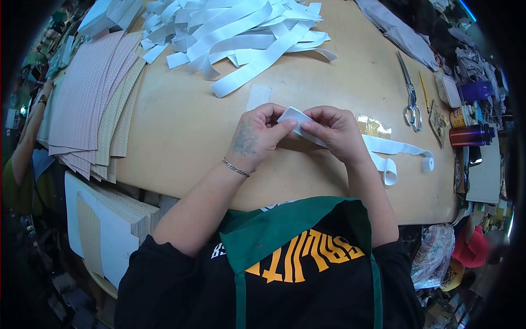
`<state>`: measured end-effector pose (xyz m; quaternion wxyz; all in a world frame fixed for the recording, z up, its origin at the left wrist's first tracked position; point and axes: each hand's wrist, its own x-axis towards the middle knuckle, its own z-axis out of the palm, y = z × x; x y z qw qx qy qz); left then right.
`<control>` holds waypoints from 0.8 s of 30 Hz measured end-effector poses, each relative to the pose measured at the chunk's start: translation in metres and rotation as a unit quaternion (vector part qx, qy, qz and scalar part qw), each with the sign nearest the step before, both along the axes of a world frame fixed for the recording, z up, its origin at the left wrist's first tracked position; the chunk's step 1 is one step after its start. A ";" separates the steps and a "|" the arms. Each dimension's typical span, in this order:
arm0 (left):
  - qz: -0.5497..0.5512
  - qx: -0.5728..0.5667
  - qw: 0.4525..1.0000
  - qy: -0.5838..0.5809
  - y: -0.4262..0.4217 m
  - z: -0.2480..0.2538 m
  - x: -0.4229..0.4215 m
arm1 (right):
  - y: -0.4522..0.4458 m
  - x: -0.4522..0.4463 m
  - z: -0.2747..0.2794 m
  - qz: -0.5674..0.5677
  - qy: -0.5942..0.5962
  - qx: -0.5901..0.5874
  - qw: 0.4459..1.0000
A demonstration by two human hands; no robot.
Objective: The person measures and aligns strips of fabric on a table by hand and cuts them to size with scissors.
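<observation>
Between thumb and fingers, my left hand (259, 134) pinches one end of a white elastic band (296, 118). My right hand (338, 133) grips the same band just beside it, the two thumbs close together. From under my right hand the band appears to run on to the right, where a white strip (397, 147) ends in a small roll (428, 163) and a loose loop (389, 172). A pale rectangular piece (259, 97) lies flat on the table just beyond my left hand. Some clear, yellowish tape or film (375, 126) lies beyond my right wrist.
A heap of white strips (241, 33) covers the table's far side. Patterned sheets (87, 98) are stacked at left. Scissors (411, 98), a pencil (424, 88) and a purple bottle (470, 135) are at right. Another person's arm (30, 129) shows at far left.
</observation>
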<state>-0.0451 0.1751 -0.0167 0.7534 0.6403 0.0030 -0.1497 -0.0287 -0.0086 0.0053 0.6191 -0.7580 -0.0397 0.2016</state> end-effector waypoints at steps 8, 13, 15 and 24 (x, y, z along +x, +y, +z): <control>-0.004 0.049 0.998 -0.026 0.000 -0.002 -0.003 | -0.001 0.000 -0.004 0.002 -0.004 -0.022 1.000; 0.017 0.060 0.998 0.013 -0.004 0.009 -0.003 | 0.007 -0.007 -0.007 -0.012 -0.205 -0.097 0.974; 0.037 0.053 0.997 0.049 -0.005 0.014 -0.001 | 0.017 -0.004 -0.012 0.003 -0.344 -0.093 0.934; 0.090 0.078 0.992 0.040 0.016 0.004 0.020 | 0.021 0.024 -0.032 0.042 -0.374 -0.149 0.915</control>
